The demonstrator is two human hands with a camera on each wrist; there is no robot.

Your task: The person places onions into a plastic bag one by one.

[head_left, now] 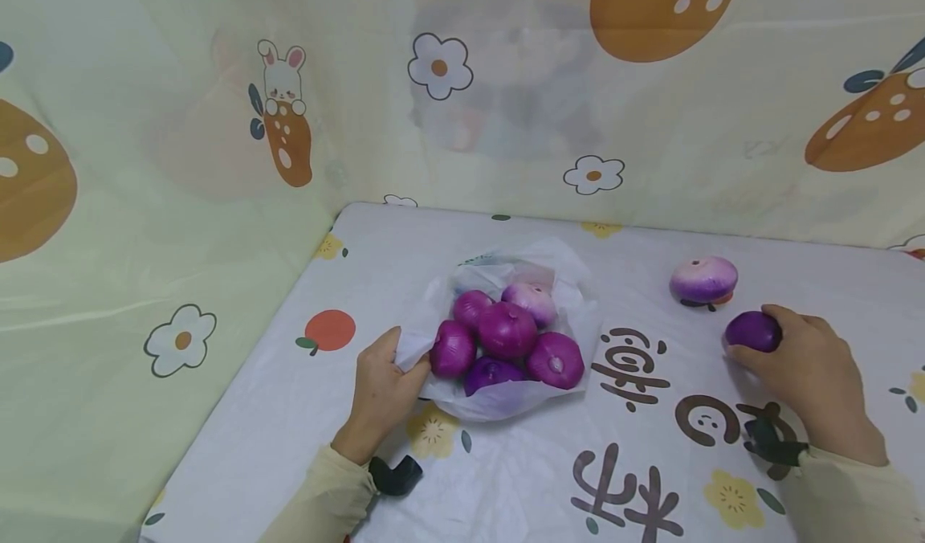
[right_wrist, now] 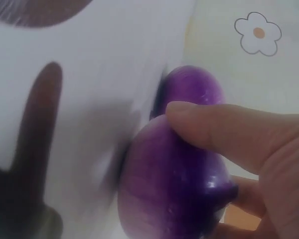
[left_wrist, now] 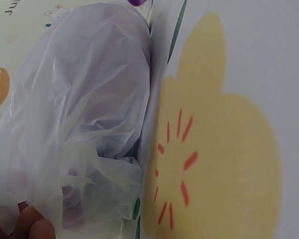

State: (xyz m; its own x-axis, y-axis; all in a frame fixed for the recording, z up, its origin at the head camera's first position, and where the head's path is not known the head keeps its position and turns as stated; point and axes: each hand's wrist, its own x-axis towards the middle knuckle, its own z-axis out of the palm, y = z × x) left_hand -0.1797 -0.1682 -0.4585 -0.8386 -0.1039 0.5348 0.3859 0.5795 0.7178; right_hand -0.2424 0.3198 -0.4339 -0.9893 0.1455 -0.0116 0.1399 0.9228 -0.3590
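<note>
A white plastic bag point(head_left: 466, 402) lies open on the table with several purple onions point(head_left: 507, 329) inside, one of them paler. Its left edge is gripped by my left hand point(head_left: 381, 386); in the left wrist view fingertips point(left_wrist: 35, 224) show against the crumpled plastic point(left_wrist: 97, 99). Off to the right, my right hand point(head_left: 817, 370) holds a dark purple onion point(head_left: 754, 332) between thumb and fingers, low over the tabletop. The right wrist view shows this onion's point(right_wrist: 174, 184) shiny skin and small pointed tip. Just behind it sits a pale purple-and-white onion point(head_left: 704, 279).
A white cloth point(head_left: 520, 479) printed with flowers, fruit and large brown characters covers the table. Pale patterned sheeting point(head_left: 506, 125) rises along the back and left sides. A black strap piece point(head_left: 396, 475) sits at the left wrist, another point(head_left: 775, 442) at the right.
</note>
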